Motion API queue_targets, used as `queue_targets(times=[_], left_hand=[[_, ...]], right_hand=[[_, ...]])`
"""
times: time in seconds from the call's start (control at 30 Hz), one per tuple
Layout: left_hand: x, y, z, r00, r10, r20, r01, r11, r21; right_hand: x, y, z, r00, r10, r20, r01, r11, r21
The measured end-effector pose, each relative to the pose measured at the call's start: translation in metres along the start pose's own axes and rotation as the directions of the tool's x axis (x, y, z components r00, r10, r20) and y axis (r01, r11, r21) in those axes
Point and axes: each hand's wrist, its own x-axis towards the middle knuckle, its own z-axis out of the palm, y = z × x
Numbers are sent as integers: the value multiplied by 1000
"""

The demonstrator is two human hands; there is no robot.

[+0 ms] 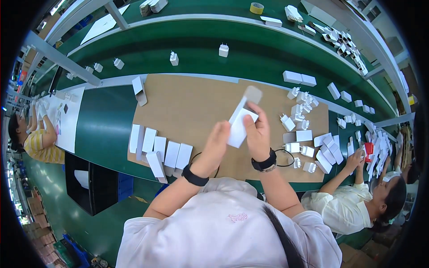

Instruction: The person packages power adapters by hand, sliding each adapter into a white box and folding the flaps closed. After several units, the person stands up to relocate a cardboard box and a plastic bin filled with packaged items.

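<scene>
A small white carton [239, 128] with its top flap up is between my hands, over the brown cardboard sheet [187, 102]. My right hand [258, 136] grips it from the right, thumb on the front face and fingers round the far edge. Along its left side, my left hand [216, 140] holds it too; most of that hand's fingers are hidden. Both wrists wear black bands. On the right of the sheet lie several white plug chargers [287, 122]. Several white cartons [172, 154] stand on the left near edge, and one open carton [139, 90] lies at the far left corner.
Beyond the sheet runs a green conveyor belt [143, 62] carrying chargers and cartons. A raised shelf [214, 9] holds yellow tape [257, 8] and more cartons. Co-workers sit at left [42, 143] and right [344, 196]. A black bin [91, 190] stands on the floor at left.
</scene>
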Motion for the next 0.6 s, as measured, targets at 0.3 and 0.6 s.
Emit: queue_targets(times=[0.3,0.6], left_hand=[[-11,7,7,903,332,272,-416,519,747],[-2,5,-13,878,406,252,-447,512,734]], right_hand=[[4,-3,-13,962,236,136,-211,962,-176],[-14,-1,-7,997,20,74,-8,987,-161]])
